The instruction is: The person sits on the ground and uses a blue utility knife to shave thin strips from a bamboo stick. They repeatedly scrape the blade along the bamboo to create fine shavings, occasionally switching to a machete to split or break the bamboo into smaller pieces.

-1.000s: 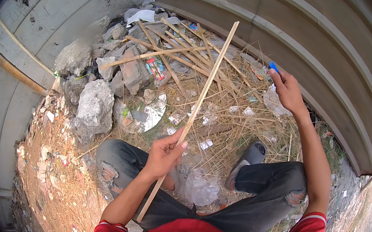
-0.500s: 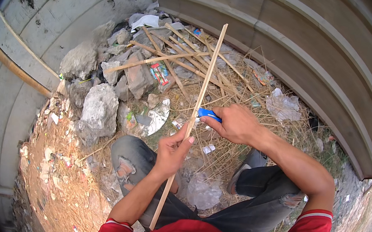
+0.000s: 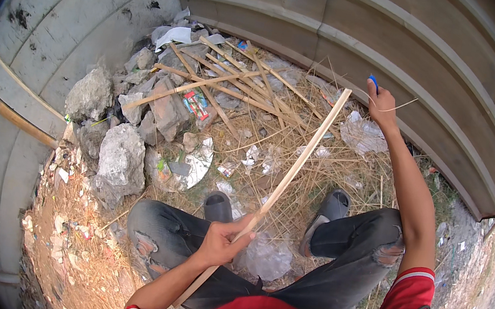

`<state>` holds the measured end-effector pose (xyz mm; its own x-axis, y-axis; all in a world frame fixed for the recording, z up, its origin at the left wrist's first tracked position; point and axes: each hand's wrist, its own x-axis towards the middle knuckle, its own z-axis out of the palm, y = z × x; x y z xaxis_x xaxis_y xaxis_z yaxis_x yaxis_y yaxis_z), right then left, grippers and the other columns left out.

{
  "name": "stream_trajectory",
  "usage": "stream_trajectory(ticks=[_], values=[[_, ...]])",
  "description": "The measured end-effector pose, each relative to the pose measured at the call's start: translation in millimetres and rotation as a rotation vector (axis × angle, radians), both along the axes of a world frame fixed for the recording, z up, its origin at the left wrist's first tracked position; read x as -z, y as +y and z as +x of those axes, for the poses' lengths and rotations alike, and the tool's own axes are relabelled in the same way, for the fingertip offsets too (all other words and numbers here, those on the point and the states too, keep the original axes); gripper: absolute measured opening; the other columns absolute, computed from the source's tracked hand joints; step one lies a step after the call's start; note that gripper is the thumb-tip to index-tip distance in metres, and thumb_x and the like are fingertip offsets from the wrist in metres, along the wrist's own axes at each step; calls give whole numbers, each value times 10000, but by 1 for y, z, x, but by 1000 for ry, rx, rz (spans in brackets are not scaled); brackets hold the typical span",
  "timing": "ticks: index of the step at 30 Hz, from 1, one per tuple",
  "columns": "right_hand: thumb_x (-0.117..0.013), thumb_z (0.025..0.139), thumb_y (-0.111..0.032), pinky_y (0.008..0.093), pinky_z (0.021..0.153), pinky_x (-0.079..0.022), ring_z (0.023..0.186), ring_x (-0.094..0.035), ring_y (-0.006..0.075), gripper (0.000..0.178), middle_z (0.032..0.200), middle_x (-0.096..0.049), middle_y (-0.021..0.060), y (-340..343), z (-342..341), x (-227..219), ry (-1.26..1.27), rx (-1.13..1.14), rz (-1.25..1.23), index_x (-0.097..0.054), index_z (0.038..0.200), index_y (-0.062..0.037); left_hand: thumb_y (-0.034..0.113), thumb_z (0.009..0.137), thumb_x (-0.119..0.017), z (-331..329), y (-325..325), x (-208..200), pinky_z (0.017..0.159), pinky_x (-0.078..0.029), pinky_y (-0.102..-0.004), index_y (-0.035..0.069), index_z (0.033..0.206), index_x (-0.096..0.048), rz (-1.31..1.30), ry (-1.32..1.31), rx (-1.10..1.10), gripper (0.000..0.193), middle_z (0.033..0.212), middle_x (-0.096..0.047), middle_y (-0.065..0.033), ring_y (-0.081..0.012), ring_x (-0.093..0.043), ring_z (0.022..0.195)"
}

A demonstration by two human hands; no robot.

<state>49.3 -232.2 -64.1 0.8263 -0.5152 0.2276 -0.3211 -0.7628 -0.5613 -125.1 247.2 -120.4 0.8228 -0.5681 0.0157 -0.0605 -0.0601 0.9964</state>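
Note:
My left hand (image 3: 222, 242) is closed around a long, thin wooden strip (image 3: 305, 156) above my lap. The strip slants from beside my left forearm up to the right, its far end raised over the straw. Out beyond that end, my right hand (image 3: 385, 109) grips a blue-handled tool (image 3: 374, 83) that looks like a utility knife; most of it is hidden by the fingers, and no blade shows. A thin, curled wood shaving (image 3: 405, 104) crosses by the right hand.
Several wooden strips (image 3: 219, 83) lie crossed on a heap of rubble and litter. Grey rocks (image 3: 122, 157) stand at the left. Corrugated metal sheeting (image 3: 399, 43) rises behind and to the right. A plastic bag (image 3: 268, 258) lies between my feet.
My right hand has swept away from the wooden strip, up and to the right, with the blue tool. The strip has tilted further right, and my left hand has moved slightly down.

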Motion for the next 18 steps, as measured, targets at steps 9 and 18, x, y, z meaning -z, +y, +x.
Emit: stream_trajectory(ticks=[9,18], values=[[-621,998,-433,241,391,-214,412,-313,25,434,531,-341,-89,120,-30,-31,-68,-538,1029,-662,1065,-6,31,974,-635,22,-14,-35,683,-445,-186,-48,1515,-387,-13,152,-130,601,1043,-615,-16,-26,-541,814],[-720,930,-406,357,546,-418,565,-553,161,368,592,-548,26,204,-57,-47,112,-743,552,-713,876,-43,70,993,-617,24,-42,-45,426,-388,-199,-5,1531,-381,-58,9,-174,592,711,-580,16,-21,-478,495]])
